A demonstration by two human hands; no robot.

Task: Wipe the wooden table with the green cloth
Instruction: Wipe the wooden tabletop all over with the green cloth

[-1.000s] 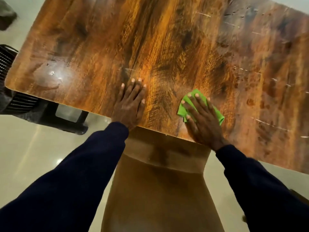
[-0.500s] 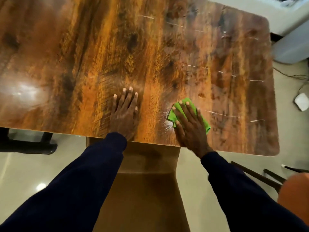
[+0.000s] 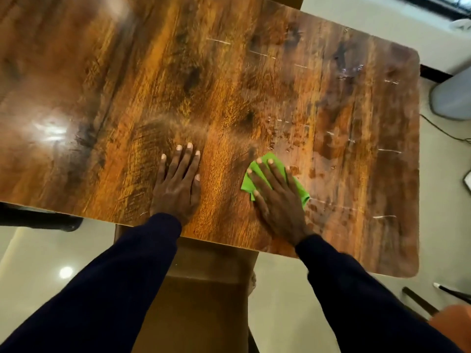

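Head view: our right hand (image 3: pixel 279 202) pins the green cloth (image 3: pixel 272 158) under flat fingers (image 3: pixel 276 173) by the tabletop (image 3: pixel 229 85)'s near edge; soft, light, we'd press mid-cloth; left hand (image 3: pixel 177 186) flat, empty.

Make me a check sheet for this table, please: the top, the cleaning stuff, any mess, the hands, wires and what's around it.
Surface: wooden table, glossy, with pale streaks and spots toward its right end.
Job's things: green cloth, flat on the table near the front edge, under the right hand.
Clutter: nothing seen.
Hands: left hand rests flat on bare wood, fingers straight; right hand presses the cloth with spread fingers.
Cables: a thin dark cable on the floor right of the table.
Surroundings: pale shiny floor; a brown chair at the near edge.
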